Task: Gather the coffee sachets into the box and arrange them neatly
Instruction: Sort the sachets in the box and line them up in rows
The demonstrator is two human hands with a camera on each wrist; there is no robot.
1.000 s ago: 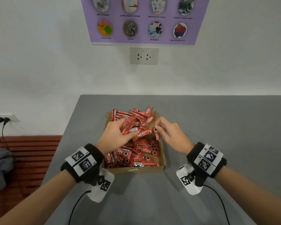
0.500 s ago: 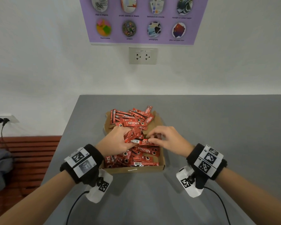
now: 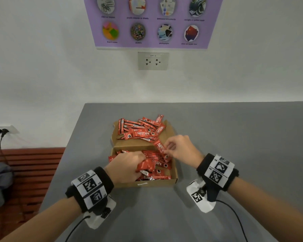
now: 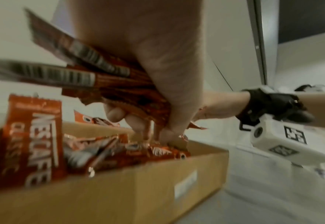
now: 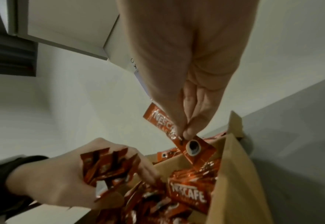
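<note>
We see glossy red foil sachets (image 3: pixel 143 134) in a matt brown cardboard box (image 3: pixel 156 183) on a smooth, matt grey table (image 3: pixel 234 130).

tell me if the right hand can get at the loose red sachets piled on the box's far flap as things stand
Probably yes for reach: nothing stands between the right hand and the loose red sachets on the brown cardboard box flap. But its fingers already pinch a single red sachet, which needs dropping first.

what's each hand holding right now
Left hand: grips a bunch of sachets.
Right hand: pinches one sachet.
</note>
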